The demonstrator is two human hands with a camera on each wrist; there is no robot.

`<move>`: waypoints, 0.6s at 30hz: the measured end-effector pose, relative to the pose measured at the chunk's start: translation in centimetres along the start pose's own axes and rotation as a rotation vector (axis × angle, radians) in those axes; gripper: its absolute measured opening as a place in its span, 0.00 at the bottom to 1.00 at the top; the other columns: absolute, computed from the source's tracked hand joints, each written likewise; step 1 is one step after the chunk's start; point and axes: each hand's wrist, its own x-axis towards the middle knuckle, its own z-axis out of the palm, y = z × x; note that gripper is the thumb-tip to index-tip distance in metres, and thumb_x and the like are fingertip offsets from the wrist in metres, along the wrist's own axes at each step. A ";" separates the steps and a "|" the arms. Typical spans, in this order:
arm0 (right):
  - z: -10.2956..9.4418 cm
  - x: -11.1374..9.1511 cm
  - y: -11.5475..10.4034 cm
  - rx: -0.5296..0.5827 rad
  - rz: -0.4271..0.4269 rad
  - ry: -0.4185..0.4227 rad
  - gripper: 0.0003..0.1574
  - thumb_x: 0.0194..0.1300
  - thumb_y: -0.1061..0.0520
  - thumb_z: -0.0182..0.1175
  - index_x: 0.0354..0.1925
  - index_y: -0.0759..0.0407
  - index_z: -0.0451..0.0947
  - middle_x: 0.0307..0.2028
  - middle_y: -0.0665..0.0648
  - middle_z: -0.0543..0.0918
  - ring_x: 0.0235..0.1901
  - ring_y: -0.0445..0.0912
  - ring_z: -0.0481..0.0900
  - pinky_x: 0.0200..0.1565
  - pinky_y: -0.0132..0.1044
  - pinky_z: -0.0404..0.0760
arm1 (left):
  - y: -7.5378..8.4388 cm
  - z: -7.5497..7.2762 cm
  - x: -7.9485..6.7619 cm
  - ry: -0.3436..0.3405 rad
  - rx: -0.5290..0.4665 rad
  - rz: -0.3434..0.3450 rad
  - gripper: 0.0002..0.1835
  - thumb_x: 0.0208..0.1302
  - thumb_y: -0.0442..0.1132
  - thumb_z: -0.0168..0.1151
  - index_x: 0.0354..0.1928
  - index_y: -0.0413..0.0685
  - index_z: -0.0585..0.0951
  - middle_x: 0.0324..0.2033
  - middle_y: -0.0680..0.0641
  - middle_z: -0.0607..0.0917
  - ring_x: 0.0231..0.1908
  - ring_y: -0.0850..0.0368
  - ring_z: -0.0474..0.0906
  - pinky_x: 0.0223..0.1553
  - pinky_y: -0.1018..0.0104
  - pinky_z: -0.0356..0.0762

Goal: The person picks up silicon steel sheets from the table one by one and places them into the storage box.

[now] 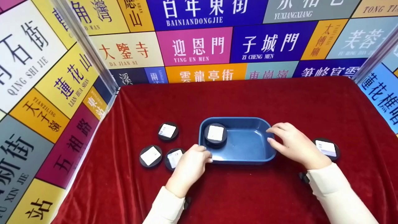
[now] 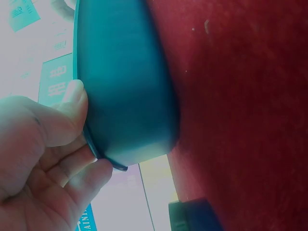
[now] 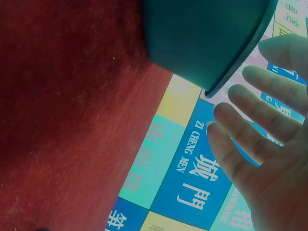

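Observation:
A blue rectangular basin (image 1: 248,143) with rounded corners sits on the red cloth. My left hand (image 1: 190,168) pinches its rim at the front left corner; in the left wrist view the thumb (image 2: 74,101) lies against the outer wall and fingers curl over the edge. My right hand (image 1: 292,145) is at the right end of the basin, fingers spread and fairly straight, fingertips close to the rim. In the right wrist view its palm holds nothing. Inside the basin, at the left end, black round discs (image 1: 215,134) appear stacked, a white label on top.
Left of the basin lie three black discs with white labels: one farther back (image 1: 168,131), one at the left (image 1: 150,156), one partly behind my left hand (image 1: 173,158). Another disc (image 1: 326,149) lies beyond my right wrist. Sign-printed walls (image 1: 199,46) border the cloth.

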 end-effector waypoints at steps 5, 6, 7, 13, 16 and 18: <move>0.0 -0.5 0.4 -0.005 0.002 0.011 0.16 0.61 0.57 0.69 0.47 0.62 0.84 0.46 0.61 0.84 0.47 0.55 0.79 0.51 0.53 0.81 | 0.0 0.0 0.0 0.007 -0.003 0.006 0.08 0.61 0.39 0.71 0.24 0.54 0.83 0.24 0.54 0.78 0.34 0.56 0.78 0.34 0.68 0.79; 0.1 -0.6 0.5 -0.005 0.000 0.015 0.16 0.61 0.57 0.69 0.47 0.62 0.84 0.45 0.61 0.84 0.47 0.55 0.79 0.51 0.53 0.81 | 0.0 0.0 0.0 0.008 -0.004 0.005 0.08 0.61 0.39 0.71 0.24 0.54 0.83 0.24 0.54 0.78 0.34 0.56 0.78 0.34 0.68 0.79; 0.1 -0.8 0.6 -0.006 -0.003 0.020 0.16 0.61 0.58 0.69 0.47 0.62 0.84 0.45 0.61 0.84 0.47 0.55 0.79 0.51 0.53 0.81 | 0.0 0.0 0.0 0.009 -0.005 0.004 0.08 0.61 0.39 0.71 0.24 0.54 0.83 0.24 0.54 0.78 0.34 0.56 0.78 0.34 0.69 0.79; 0.3 -1.1 0.9 -0.020 -0.027 0.044 0.15 0.59 0.59 0.70 0.45 0.62 0.84 0.43 0.61 0.84 0.45 0.55 0.80 0.50 0.50 0.80 | 0.0 -0.1 0.0 0.009 0.003 -0.001 0.08 0.61 0.38 0.71 0.25 0.54 0.83 0.25 0.54 0.79 0.34 0.57 0.78 0.35 0.69 0.79; 0.4 -1.1 1.0 -0.017 -0.032 0.050 0.15 0.59 0.59 0.70 0.45 0.62 0.84 0.43 0.61 0.84 0.45 0.55 0.80 0.49 0.50 0.80 | 0.0 -0.1 0.0 0.011 0.003 0.000 0.08 0.61 0.38 0.70 0.25 0.54 0.84 0.25 0.54 0.79 0.34 0.57 0.78 0.35 0.69 0.79; 0.4 -1.1 1.0 -0.016 -0.035 0.051 0.15 0.59 0.59 0.70 0.45 0.62 0.84 0.43 0.61 0.84 0.45 0.55 0.80 0.49 0.50 0.79 | 0.0 -0.1 0.0 0.012 0.002 -0.002 0.08 0.61 0.38 0.70 0.25 0.54 0.84 0.25 0.54 0.80 0.34 0.57 0.78 0.35 0.69 0.80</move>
